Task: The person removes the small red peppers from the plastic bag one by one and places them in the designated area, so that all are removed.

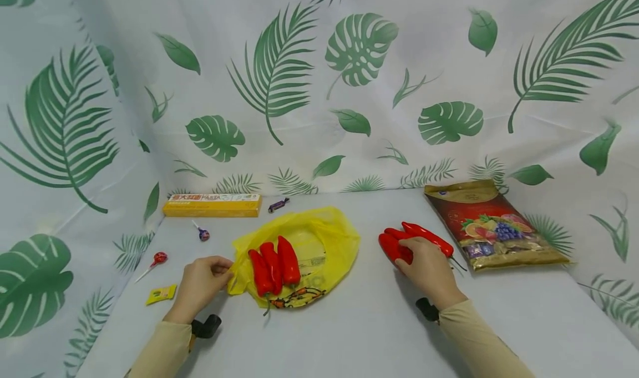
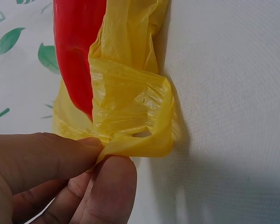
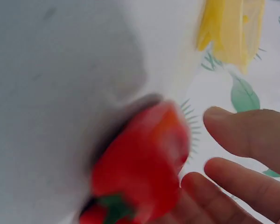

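While my left hand looks from the head only like a loose reach toward the yellow bag, the left wrist view shows my thumb and fingertips pinching a gathered corner of its thin plastic, with a small gap in the folds just above my grip. From that close I see just one stretch of red beside the plastic; the head view gives me three red peppers lying side by side on the bag, a stem poking past its near edge. Over on the right, my right hand is at a second group of peppers on the white table, and from above it covers part of them. The right wrist view shows what my hand hides: a blurred pepper with a green cap, my thumb standing well apart from it and my fingers spread loosely along its side, not closed round it. Only the head view takes in the candy bag near those peppers, and, on my left, the pasta box, a purple-wrapped candy, two lollipops and a small yellow packet.
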{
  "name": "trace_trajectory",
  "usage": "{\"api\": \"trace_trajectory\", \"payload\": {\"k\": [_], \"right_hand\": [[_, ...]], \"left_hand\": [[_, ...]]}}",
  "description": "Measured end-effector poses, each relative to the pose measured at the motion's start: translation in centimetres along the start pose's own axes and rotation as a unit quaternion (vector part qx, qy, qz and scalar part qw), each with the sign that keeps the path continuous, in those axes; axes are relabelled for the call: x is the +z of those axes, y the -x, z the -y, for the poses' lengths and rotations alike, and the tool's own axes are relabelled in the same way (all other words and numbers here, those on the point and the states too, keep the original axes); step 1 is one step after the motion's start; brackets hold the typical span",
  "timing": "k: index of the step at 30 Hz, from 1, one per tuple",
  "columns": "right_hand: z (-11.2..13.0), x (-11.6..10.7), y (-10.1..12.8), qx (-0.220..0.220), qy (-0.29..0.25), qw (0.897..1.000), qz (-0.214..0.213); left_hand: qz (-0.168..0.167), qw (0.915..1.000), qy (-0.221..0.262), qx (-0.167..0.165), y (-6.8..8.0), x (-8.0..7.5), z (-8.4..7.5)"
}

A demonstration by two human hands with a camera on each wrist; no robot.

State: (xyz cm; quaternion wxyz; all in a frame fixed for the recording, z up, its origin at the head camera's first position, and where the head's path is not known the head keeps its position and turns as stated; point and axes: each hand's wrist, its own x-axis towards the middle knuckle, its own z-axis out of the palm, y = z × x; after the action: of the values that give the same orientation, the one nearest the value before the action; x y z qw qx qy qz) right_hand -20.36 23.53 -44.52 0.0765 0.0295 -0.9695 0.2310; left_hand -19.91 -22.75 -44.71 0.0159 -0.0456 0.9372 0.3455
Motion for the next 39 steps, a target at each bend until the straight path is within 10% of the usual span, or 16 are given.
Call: {"api": "trace_trajectory", "payload": {"k": [9,21,29,39], "right_hand": [[2.9,1.0,-0.9,-0.028,-0.100,0.995,0.001],[10.6,7.2,-1.3,-0.089,-0.248,0.959,0.105],[13.9,10.2,-2.1,-0.111,-0.242,0.947,0.181],[17.1,11.7,-3.0,-0.090,-0.220,0.957,0.168]], "left_hand": [[-0.006,0.9999,0.010,0.006,-0.5,0.1,-0.2],[-0.010,0.9997,0.022,-0.002,-0.3,0.5,0.3],[-0.011,0.9998,0.016,-0.010,-0.2,0.3,0.4],[-0.024,0.9997,0.006,-0.001,-0.4,-0.1,0.8]]}}
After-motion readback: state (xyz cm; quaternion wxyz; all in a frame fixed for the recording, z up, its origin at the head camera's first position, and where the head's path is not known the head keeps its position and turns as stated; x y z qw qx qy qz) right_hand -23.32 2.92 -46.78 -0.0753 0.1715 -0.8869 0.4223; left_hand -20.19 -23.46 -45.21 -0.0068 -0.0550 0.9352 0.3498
